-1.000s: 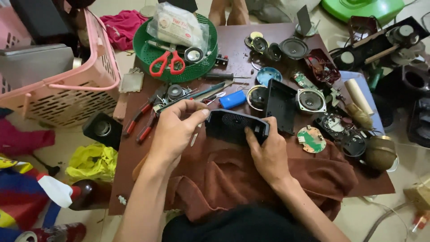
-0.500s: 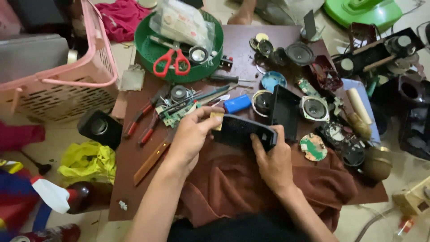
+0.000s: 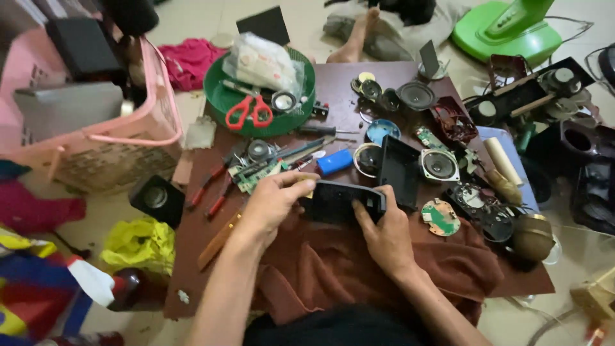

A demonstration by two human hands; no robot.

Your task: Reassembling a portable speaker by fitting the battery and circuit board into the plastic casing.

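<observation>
A low, dark brown table (image 3: 192,269) cluttered with parts is seen from above, set on a pale tiled floor. At the far left a pink basket (image 3: 109,138) stands on the floor, with a small black speaker box (image 3: 155,198) and a crumpled yellow cloth (image 3: 138,243) just beside the table's edge. On the table's left part, red-handled pliers (image 3: 208,186) and a green circuit board (image 3: 253,176) are laid, and behind them a green round tray (image 3: 221,106) is placed, with red-handled scissors (image 3: 248,110) and a plastic bag lying in it.

The left hand (image 3: 272,202) is curled around the left end of a black plastic casing (image 3: 339,200), with the thumb on top and the fingers closed about it. The casing is held near the middle of the table, just above a brown cloth (image 3: 359,269) spread over the near edge. Its right end is gripped by the right hand (image 3: 386,237), whose thumb is pressed on the upper face.

A blue cylinder (image 3: 334,161) lies just behind the casing. To the right, a square-framed speaker driver (image 3: 439,165) and a round green circuit board (image 3: 440,216) are laid out, the latter at the cloth's edge. At the far right, dark speaker housings (image 3: 589,173) are stacked on the floor.
</observation>
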